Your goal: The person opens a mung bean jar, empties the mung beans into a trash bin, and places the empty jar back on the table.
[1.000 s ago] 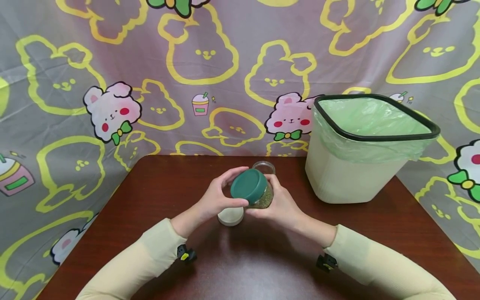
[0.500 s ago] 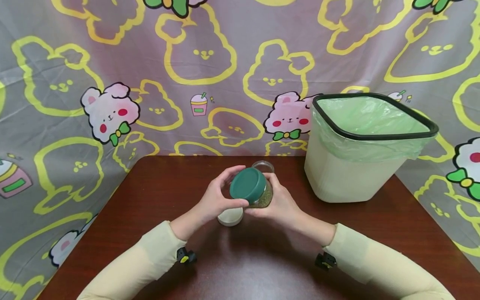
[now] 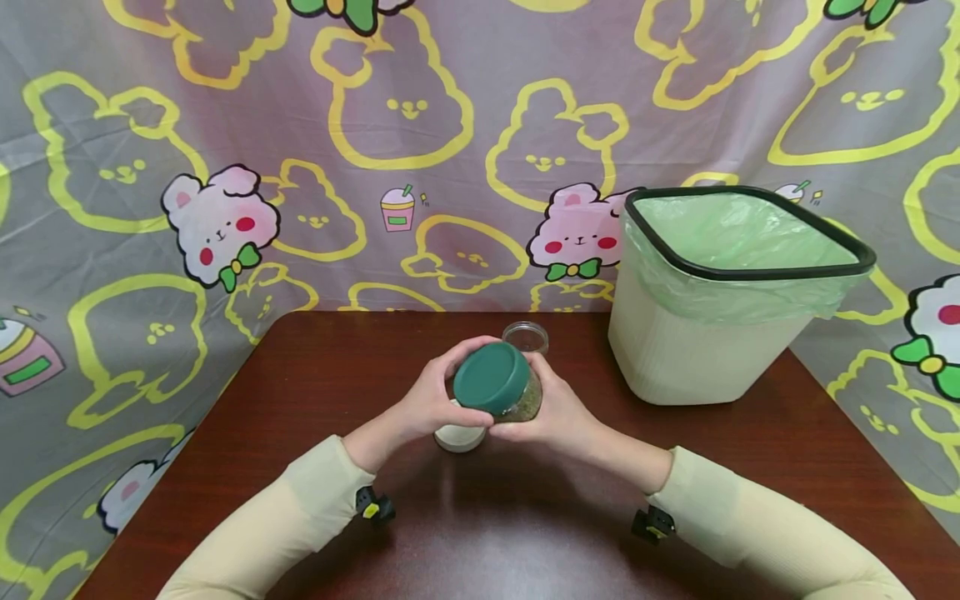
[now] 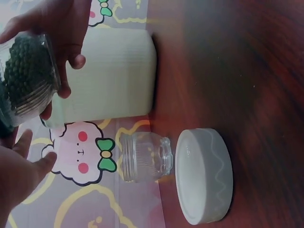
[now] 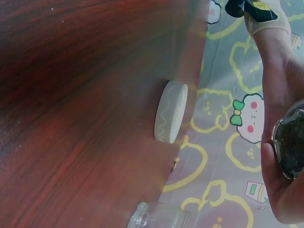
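Note:
Both hands hold a clear jar (image 3: 528,402) of small green beans above the table, tilted on its side with its dark green lid (image 3: 491,372) facing left and towards me. My left hand (image 3: 433,402) grips the lid, thumb below and fingers over the top. Around the jar's body curls my right hand (image 3: 561,407). In the left wrist view the beans (image 4: 27,66) show through the clear wall. Under the hands on the table is a low, round white piece (image 4: 204,175) with wavy lines on its side, partly hidden by the left hand in the head view.
A small clear jar (image 4: 146,156) without a lid stands behind the hands. At the back right is a cream waste bin (image 3: 682,354) with a green liner (image 3: 750,233) and a black rim. A patterned cloth (image 3: 435,192) hangs beyond the brown table (image 3: 315,358).
The lidded jar and both hands have shifted slightly down and left. The lid has tipped a little more towards me, and more of the clear jar behind shows.

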The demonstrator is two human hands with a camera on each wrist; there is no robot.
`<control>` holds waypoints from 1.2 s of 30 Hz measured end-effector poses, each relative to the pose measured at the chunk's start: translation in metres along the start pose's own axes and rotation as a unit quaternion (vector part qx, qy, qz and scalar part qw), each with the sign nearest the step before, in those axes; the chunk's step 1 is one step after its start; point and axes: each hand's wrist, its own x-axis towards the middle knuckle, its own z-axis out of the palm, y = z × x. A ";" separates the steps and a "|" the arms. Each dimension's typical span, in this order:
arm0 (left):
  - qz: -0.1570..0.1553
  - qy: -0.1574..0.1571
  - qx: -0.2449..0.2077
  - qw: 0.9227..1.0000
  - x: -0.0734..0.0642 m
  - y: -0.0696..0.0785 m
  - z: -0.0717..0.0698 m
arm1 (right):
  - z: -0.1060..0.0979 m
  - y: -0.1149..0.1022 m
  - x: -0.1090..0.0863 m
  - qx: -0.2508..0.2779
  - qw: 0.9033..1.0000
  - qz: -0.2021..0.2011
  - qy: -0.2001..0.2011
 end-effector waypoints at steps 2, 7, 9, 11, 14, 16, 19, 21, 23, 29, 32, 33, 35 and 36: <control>0.004 0.015 0.001 1.000 0.000 -0.001 0.002 | 0.001 -0.001 0.000 -0.016 1.000 -0.002 0.012; 0.000 0.063 0.000 0.998 0.001 -0.001 0.009 | 0.003 -0.002 0.001 -0.065 0.997 -0.009 0.051; -0.010 0.084 -0.002 0.996 0.001 0.000 0.012 | 0.005 -0.003 0.001 -0.079 0.995 -0.012 0.067; -0.024 0.105 -0.003 0.994 0.000 0.002 0.016 | 0.006 -0.003 0.000 -0.093 0.992 -0.008 0.082; -0.048 0.134 -0.008 0.990 0.000 0.004 0.021 | 0.007 -0.004 0.000 -0.107 0.989 0.001 0.098; -0.062 0.147 -0.010 0.987 0.000 0.006 0.024 | 0.008 -0.004 0.000 -0.113 0.988 0.004 0.102; -0.068 0.139 -0.014 0.988 -0.001 0.007 0.024 | 0.006 -0.003 0.002 -0.109 0.990 -0.006 0.094; -0.059 0.115 -0.017 0.991 -0.001 0.006 0.019 | 0.003 -0.002 0.003 -0.093 0.992 -0.014 0.081; -0.044 0.080 -0.019 0.996 -0.001 0.004 0.013 | 0.001 -0.001 0.004 -0.065 0.996 -0.015 0.062; -0.001 -0.021 -0.039 0.999 0.001 -0.001 -0.002 | -0.004 0.002 0.004 0.007 1.000 0.014 -0.013; 0.006 -0.040 -0.040 0.998 0.003 -0.001 -0.004 | -0.004 0.003 0.003 0.028 0.999 0.025 -0.031; 0.007 -0.039 -0.037 0.999 0.004 -0.001 -0.004 | -0.004 0.003 0.002 0.031 0.999 0.026 -0.032; 0.008 -0.033 -0.028 0.999 0.004 0.000 -0.004 | -0.003 0.003 0.002 0.029 0.999 0.024 -0.030; 0.007 -0.028 -0.023 0.999 0.004 0.000 -0.004 | -0.003 0.002 0.002 0.027 0.999 0.022 -0.028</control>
